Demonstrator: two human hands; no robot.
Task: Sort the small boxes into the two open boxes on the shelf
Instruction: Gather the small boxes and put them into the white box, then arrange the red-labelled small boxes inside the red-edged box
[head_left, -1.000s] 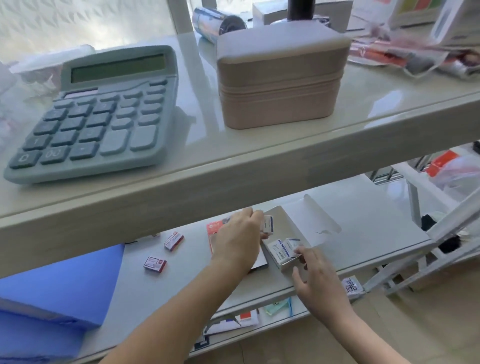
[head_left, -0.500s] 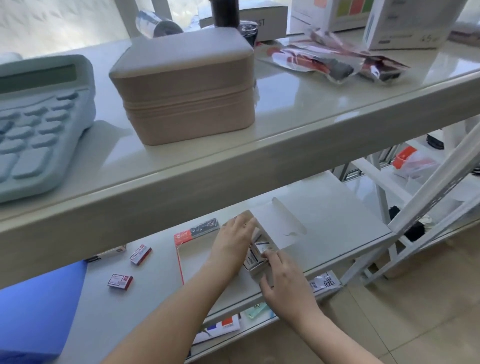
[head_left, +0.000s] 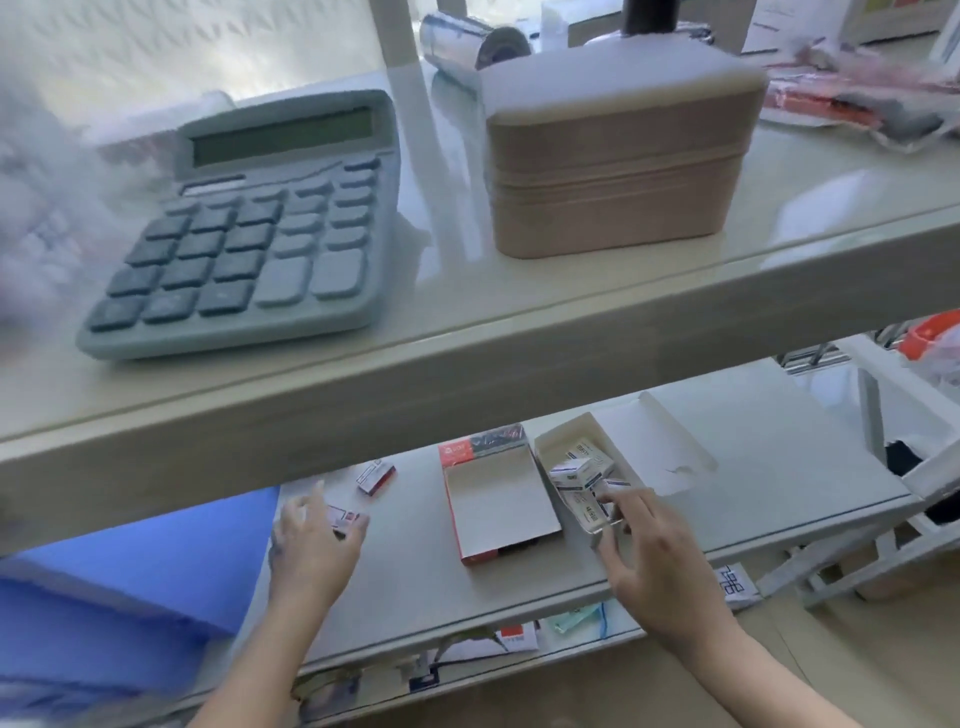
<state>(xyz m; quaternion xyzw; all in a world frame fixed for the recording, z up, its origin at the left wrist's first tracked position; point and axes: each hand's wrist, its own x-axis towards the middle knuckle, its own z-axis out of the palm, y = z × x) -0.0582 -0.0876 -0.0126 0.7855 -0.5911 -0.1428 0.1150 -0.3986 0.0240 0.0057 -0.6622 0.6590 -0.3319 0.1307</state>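
Note:
On the lower shelf (head_left: 779, 467) stand two open boxes side by side. The red-rimmed one (head_left: 456, 519) is empty. The white one (head_left: 545, 441) to its right holds several small blue-and-white boxes (head_left: 576, 470). My right hand (head_left: 654, 561) pinches the white box's near end, index fingertip on a small box inside. Two small red boxes lie to the left. My left hand (head_left: 311, 540) hovers with fingers spread at the nearer one (head_left: 344, 515), touching it. The farther one (head_left: 375, 475) lies free.
The upper shelf's thick front edge (head_left: 467, 384) overhangs the lower shelf; on it sit a grey calculator (head_left: 249, 234) and a beige case (head_left: 618, 156). A blue folder (head_left: 130, 582) lies at the lower left. A white rack (head_left: 883, 415) stands to the right.
My left hand has left the white box and moved left to the nearer small red box. My right hand stays at the white box. The view has swung back to the left.

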